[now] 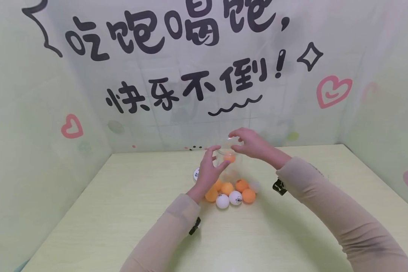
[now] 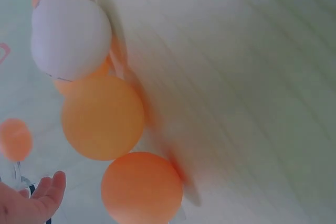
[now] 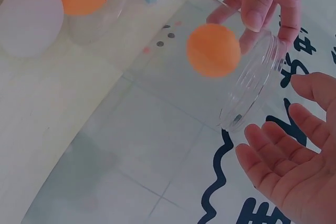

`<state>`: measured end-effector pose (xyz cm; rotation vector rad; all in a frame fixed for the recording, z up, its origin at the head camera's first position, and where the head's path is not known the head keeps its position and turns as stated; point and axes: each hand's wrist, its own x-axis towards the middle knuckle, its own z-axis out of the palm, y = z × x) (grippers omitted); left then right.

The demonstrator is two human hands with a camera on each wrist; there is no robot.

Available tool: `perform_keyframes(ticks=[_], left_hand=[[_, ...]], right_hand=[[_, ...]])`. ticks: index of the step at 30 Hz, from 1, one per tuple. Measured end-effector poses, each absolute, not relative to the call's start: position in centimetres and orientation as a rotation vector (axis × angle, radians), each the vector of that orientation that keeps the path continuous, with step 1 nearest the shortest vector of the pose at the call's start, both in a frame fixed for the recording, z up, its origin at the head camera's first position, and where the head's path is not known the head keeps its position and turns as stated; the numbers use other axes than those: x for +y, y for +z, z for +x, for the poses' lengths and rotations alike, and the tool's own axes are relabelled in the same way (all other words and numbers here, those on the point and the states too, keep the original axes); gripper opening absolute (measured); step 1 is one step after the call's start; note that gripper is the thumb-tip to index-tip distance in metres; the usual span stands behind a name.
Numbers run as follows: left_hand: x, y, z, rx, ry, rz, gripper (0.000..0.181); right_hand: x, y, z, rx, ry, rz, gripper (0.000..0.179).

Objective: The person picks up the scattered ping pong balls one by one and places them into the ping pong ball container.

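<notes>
Upright on the table stands a clear jar point(image 3: 249, 90) with a threaded mouth. My left hand point(image 1: 207, 172) holds it near the rim, thumb in front and fingers round the far side. An orange table tennis ball point(image 3: 213, 50) shows through the jar wall, below the mouth. My right hand point(image 1: 252, 144) is beside the mouth, fingers spread and slightly bent, with nothing between them. Orange balls point(image 1: 248, 196) and white balls point(image 1: 222, 201) lie clustered at the jar's foot, partly covered by my left hand in the head view.
A printed white ball point(image 1: 196, 174) lies left of the jar, partly behind my left hand. The pale wooden table point(image 1: 129, 211) meets a printed wall covering point(image 1: 176, 132) just behind the jar. Side walls close in the table at left and right.
</notes>
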<state>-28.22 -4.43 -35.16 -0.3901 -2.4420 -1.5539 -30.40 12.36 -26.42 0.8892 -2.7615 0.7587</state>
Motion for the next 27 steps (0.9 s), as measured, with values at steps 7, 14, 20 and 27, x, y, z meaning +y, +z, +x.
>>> perform_keyframes(ticks=[7,14,20,27], left_hand=[[-4.5,-35.2,-28.2,-2.454,-1.56,-0.37,0.058],[-4.5,-35.3,-28.3,-2.452,-1.567,-0.371,0.058],[-4.6,-35.4,-28.3,-2.432,-1.57,-0.381,0.057],[-4.5,-35.6,-28.4,-2.435,-1.549,-0.375,0.056]], right_hand=[[13.2,-26.4,-30.1,-2.742,0.787,0.86,0.039],[15.1,-26.9,-29.7,-2.676,0.781,0.822,0.032],[16.7,-29.0,-29.2,-2.699,0.735,0.803,0.023],[17.7,-32.7,-27.9,-2.894,0.717,0.82,0.03]])
